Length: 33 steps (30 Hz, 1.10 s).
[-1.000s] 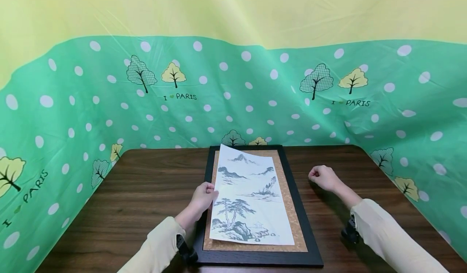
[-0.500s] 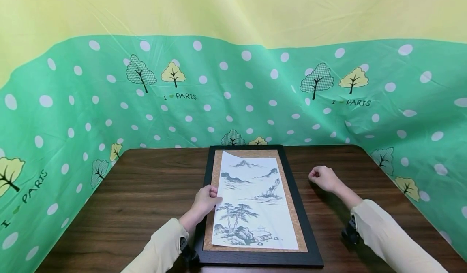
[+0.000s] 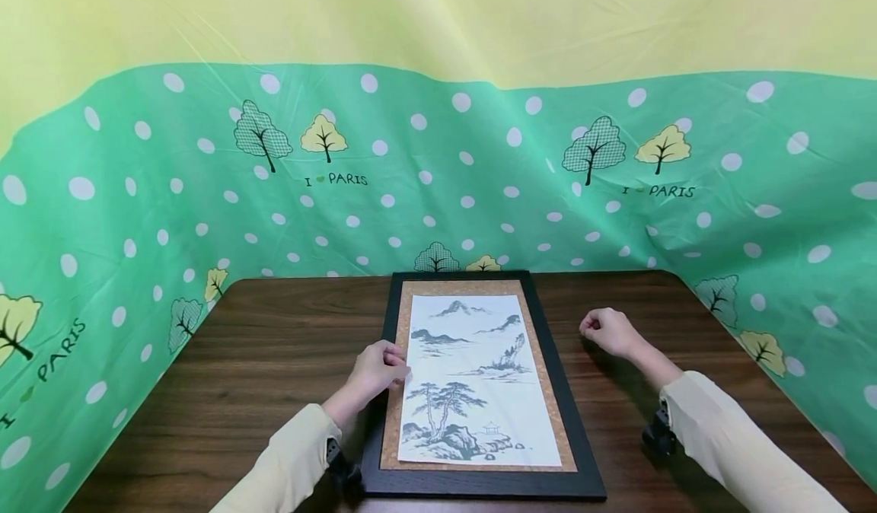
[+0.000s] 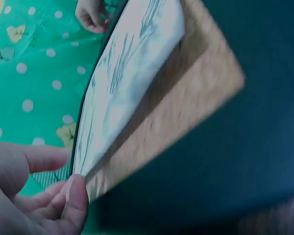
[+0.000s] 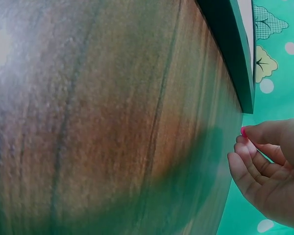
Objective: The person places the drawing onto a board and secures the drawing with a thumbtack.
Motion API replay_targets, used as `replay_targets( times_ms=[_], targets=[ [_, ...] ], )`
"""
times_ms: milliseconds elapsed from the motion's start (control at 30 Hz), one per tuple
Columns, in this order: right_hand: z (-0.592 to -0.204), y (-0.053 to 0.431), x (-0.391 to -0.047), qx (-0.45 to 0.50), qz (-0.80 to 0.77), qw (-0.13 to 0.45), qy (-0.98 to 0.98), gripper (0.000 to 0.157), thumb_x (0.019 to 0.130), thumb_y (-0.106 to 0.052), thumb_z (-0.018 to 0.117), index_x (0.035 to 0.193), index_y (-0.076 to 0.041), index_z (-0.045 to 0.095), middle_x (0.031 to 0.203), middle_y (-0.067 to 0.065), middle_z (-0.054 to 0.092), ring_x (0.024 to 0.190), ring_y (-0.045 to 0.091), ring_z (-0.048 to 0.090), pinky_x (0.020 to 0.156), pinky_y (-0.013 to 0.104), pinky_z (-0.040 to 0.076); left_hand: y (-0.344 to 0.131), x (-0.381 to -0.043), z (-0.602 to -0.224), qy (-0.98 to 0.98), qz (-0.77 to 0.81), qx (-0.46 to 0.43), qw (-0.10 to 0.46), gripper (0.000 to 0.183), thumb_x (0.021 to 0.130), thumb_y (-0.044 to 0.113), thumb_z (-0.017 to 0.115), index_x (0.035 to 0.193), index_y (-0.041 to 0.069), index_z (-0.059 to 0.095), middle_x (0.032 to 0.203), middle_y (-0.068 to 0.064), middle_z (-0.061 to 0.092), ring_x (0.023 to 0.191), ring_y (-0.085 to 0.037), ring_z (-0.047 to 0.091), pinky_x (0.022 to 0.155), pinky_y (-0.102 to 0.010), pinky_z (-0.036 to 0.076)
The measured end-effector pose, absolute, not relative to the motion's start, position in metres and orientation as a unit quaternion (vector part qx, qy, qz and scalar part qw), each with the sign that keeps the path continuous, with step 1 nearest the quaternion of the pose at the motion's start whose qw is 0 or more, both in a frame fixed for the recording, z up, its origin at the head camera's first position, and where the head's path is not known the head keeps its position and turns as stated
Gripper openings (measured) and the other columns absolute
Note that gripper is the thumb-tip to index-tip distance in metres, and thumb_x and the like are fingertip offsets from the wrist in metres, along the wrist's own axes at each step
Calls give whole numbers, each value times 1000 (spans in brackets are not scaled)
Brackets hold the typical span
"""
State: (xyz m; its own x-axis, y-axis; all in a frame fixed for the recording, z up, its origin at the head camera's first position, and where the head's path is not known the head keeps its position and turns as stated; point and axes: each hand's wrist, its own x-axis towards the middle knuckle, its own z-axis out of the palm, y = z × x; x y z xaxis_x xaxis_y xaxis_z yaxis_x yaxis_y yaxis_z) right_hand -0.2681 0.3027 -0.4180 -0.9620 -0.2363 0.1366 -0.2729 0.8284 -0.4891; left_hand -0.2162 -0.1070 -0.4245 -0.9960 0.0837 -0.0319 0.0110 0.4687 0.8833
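A white sheet of paper (image 3: 473, 376) printed with an ink landscape lies on a cork board (image 3: 479, 288) inside a black frame (image 3: 493, 485). At the sheet's left edge is my left hand (image 3: 373, 372). In the left wrist view a fingertip (image 4: 78, 183) touches the paper, while a gap shows between thumb and fingers. The paper's near edge curves slightly over the cork there. My right hand (image 3: 613, 332) rests at the right of the frame. In the right wrist view its thumb and finger pinch a small pink thing (image 5: 243, 131), mostly hidden by the fingertips.
The frame stands on a dark wooden table (image 3: 274, 361), reaching its far edge. Behind and beside hangs a green and yellow cloth (image 3: 479, 155) with dots and trees. Both wrists carry a black camera, such as the right one (image 3: 659, 431).
The sheet has moved slightly right and toward me, and its raised far-left corner has come down flat on the cork. My left hand has drawn back a little leftward. The right hand stays put.
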Motion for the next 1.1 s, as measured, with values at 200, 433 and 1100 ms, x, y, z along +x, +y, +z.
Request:
replay_targets(
  times_ms=[200,433,1100],
  targets=[
    [-415,303,-271,134,263,35,-955,9,84,0,55,79,3,62,71,6,57,63,15,48,56,29,40,-129,-227,-425,888,456,60,-6,28,78,5,67,103,-5,58,93,-14,62,79,-21,57,67,-35,49],
    [-411,302,-274,138,260,40,-955,8,83,0,57,78,2,63,71,6,58,63,15,48,57,29,41,-150,-235,-433,894,439,85,10,44,77,5,68,116,-6,52,109,-19,58,93,-30,58,77,-42,47],
    [-384,273,-298,159,254,35,-953,8,84,1,56,83,6,63,74,10,58,65,18,50,58,31,42,-154,-238,-442,883,459,77,57,54,70,4,76,117,-7,53,110,-15,59,96,-27,57,77,-37,49]
  ],
)
